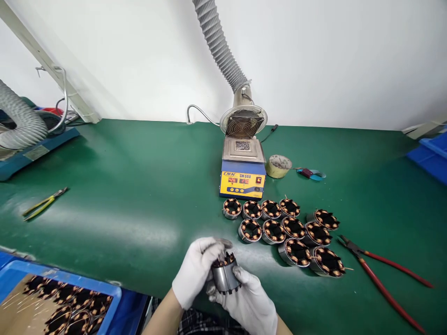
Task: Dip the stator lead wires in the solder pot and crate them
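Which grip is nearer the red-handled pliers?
Right. The right grip sits left of the pliers, at the right side of the held metal cylinder; the left grip is farther left, at the cylinder's left.

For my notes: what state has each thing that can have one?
Held stator: coils uppermost
Left hand: gloved, touching its top
Right hand: gloved, gripping its side
Table stators: coils uppermost
Machine display: lit
Red pliers: handles spread
Yellow pliers: handles apart
Left blue bin: partly filled
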`<state>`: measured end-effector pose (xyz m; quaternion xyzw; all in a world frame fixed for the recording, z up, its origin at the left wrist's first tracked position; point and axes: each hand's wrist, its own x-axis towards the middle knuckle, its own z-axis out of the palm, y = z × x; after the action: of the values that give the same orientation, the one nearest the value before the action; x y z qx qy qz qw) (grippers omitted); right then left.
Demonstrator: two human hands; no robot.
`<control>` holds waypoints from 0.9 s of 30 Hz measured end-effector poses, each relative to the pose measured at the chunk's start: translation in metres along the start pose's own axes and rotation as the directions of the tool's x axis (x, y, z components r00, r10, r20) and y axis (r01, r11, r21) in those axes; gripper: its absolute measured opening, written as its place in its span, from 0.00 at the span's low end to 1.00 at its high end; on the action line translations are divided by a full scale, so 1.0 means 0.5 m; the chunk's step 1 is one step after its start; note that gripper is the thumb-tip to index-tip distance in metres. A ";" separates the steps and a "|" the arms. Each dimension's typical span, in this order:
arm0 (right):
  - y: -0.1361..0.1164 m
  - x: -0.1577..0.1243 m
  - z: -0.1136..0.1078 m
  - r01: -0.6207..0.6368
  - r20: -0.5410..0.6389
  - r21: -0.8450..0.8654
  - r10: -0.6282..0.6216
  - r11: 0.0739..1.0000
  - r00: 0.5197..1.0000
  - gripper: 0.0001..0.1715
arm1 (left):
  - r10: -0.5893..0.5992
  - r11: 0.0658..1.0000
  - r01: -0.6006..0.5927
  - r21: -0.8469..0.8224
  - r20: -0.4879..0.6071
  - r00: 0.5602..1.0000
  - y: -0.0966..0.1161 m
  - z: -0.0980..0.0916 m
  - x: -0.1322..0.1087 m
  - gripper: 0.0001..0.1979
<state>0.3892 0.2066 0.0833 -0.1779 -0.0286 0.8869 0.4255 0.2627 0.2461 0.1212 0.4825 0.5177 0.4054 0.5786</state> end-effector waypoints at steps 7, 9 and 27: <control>-0.001 0.005 -0.003 0.016 0.002 0.052 -0.016 0.999 1.000 0.16 | -0.167 0.974 0.160 -0.159 -0.033 0.985 -0.029 0.001 -0.011 0.18; 0.004 0.008 -0.007 0.035 -0.024 0.048 -0.034 0.998 0.999 0.14 | -0.177 0.977 0.170 -0.125 -0.046 0.983 -0.023 0.017 -0.016 0.14; -0.017 0.009 0.001 -0.029 -0.063 0.069 0.033 0.997 0.997 0.26 | -0.098 0.992 0.100 0.073 -0.042 0.994 -0.055 0.006 -0.035 0.38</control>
<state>0.3927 0.2154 0.0840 -0.1921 0.0182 0.8876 0.4182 0.2622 0.2233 0.0980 0.4696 0.5669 0.3658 0.5695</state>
